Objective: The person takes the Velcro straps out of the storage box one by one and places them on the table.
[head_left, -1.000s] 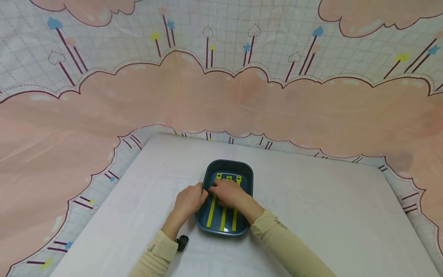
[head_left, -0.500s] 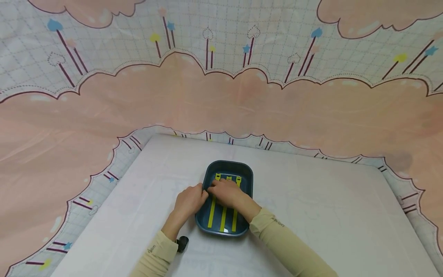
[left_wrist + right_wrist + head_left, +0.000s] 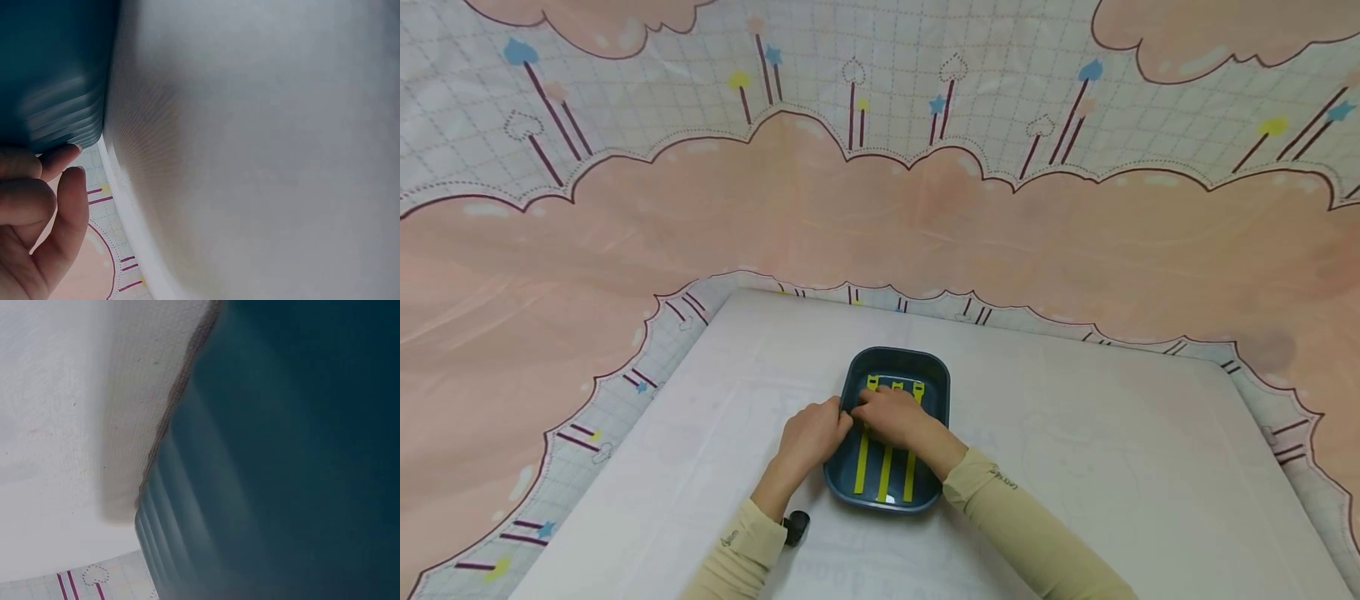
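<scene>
A dark blue rectangular tray (image 3: 932,467) lies on the white table. In it lie three yellow cable ties with slotted heads, roughly side by side: a left one (image 3: 861,467), a middle one (image 3: 886,475) and a right one (image 3: 910,475). My left hand (image 3: 811,432) holds the tray's left rim, and its curled fingers show against the outer wall in the left wrist view. My right hand (image 3: 897,417) reaches over the right side into the tray. Its curled fingers grip the left cable tie near the head; the fingertips are partly hidden. The hand also covers part of the other ties.
The white table (image 3: 1075,450) surrounds the tray. A patterned pink and white cloth (image 3: 880,217) hangs behind and beside it. A small black device (image 3: 796,528) sits at the left wrist. The tray's outer wall (image 3: 281,456) fills much of the right wrist view.
The lower end of the left cable tie has shifted slightly to the right. Both hands and the tray stay almost where they were.
</scene>
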`<state>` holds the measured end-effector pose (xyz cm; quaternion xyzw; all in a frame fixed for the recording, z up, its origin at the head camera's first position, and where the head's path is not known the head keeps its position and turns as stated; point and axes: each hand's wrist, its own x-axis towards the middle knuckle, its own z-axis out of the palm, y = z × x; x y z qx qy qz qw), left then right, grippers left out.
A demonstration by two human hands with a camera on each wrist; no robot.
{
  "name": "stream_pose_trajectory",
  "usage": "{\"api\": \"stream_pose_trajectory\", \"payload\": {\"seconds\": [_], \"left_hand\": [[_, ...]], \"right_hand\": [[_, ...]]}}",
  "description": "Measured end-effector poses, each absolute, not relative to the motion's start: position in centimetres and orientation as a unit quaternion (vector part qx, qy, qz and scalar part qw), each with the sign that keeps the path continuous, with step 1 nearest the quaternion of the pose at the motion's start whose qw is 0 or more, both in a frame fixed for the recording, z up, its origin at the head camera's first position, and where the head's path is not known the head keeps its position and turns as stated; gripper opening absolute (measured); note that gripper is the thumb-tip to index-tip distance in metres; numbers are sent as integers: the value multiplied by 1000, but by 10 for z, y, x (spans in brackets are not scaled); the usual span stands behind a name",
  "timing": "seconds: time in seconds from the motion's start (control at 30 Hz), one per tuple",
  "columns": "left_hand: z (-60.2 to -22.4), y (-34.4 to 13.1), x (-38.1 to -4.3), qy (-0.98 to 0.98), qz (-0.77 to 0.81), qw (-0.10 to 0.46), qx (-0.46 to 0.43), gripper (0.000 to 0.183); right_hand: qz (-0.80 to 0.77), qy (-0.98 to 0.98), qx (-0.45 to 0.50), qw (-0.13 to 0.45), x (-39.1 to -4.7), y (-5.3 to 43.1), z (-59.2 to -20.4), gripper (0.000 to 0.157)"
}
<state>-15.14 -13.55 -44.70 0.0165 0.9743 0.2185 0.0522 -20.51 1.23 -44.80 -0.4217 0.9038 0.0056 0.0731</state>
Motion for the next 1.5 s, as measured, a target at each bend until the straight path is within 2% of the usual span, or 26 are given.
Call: {"api": "stream_pose_trajectory", "payload": {"seconds": [0.37, 0.63, 0.93, 1.5], "left_hand": [[-446, -135, -152, 974, 216, 59, 13, 20], [-446, -134, -151, 976, 211, 62, 10, 20], [-445, -134, -149, 976, 210, 56, 11, 20], [-448, -136, -151, 976, 212, 52, 14, 20]], "right_hand": [[54, 891, -447, 60, -208, 13, -450, 26], [70, 876, -469, 85, -213, 14, -448, 30], [109, 850, -514, 40, -216, 12, -449, 28], [144, 819, -556, 1, -217, 17, -449, 29]]}}
